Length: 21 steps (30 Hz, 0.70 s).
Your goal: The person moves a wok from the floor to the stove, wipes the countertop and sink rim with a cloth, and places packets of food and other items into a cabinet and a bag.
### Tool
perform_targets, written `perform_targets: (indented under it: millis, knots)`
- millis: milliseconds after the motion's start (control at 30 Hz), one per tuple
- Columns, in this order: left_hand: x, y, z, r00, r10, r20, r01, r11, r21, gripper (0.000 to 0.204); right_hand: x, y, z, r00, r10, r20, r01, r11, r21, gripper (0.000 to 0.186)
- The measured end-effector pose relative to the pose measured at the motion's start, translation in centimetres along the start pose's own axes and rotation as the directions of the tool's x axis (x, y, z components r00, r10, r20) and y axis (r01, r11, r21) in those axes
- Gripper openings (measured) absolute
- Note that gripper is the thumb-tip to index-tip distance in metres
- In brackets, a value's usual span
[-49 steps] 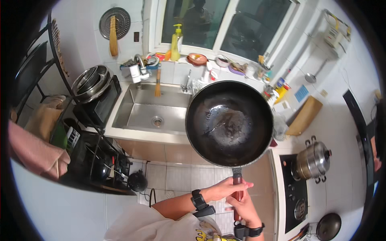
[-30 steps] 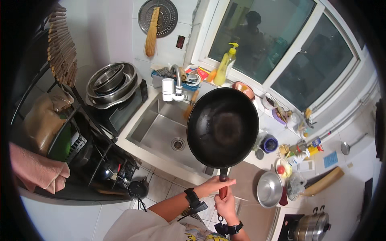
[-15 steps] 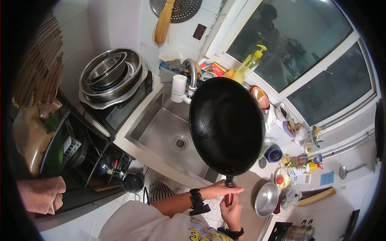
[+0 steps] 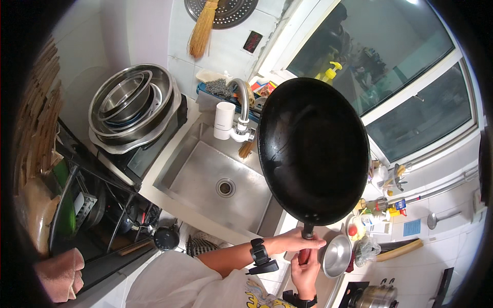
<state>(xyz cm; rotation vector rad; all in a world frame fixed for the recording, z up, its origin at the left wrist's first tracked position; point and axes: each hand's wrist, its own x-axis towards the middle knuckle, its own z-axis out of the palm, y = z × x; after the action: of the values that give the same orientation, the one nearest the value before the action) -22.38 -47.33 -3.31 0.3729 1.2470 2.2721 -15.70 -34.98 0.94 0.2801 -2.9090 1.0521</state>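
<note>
A black wok [image 4: 313, 154] is lifted up in front of me, its dark inside facing me and its handle pointing toward my body. Where the handle meets the pan, my left hand [image 4: 294, 241] is closed around it from the left, thumb stretched across. Just below, my right hand [image 4: 305, 274] grips the red-brown end of the handle [image 4: 304, 254]. Left of the wok lies the steel sink [image 4: 218, 177] with its round drain. The wok hides part of the windowsill and the counter behind it.
A white filter sits on the tap [image 4: 241, 97] at the back of the sink. Nested steel bowls [image 4: 128, 102] stand at the left, above a black rack [image 4: 110, 226]. At the right are a steel basin [image 4: 337, 255], a plastic bag [image 4: 367, 251] and a pot [image 4: 377, 296].
The wok and both hands have shifted right relative to the sink. More of the sink's right side shows, along with a small brush beneath the tap. Both hands still hold the handle.
</note>
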Motion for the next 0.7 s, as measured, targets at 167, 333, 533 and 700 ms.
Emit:
perform_targets:
  millis: [167, 333, 533, 700]
  knots:
    - [-0.2, 2.2, -0.5, 1.000, 0.001, 0.027, -0.001, 1.000, 0.012, 0.033, 0.9, -0.5, -0.2, 1.000, -0.016, 0.010, 0.017, 0.999, -0.046, 0.053]
    - [0.5, 1.1, -1.1, 0.995, 0.100, 0.012, -0.100, 0.993, 0.054, 0.034, 1.2, -1.8, -0.1, 0.999, -0.038, -0.018, 0.036, 0.994, -0.103, 0.050]
    - [-0.7, 3.6, -1.2, 0.996, 0.071, 0.050, -0.073, 0.996, 0.053, 0.031, 1.6, -2.7, 0.0, 0.996, -0.070, -0.061, 0.064, 0.993, -0.096, 0.044]
    - [-1.2, 3.9, -1.1, 0.993, 0.118, 0.015, -0.118, 0.993, -0.024, 0.030, 1.6, -2.0, 0.3, 0.992, -0.115, -0.059, 0.107, 0.987, -0.119, 0.047]
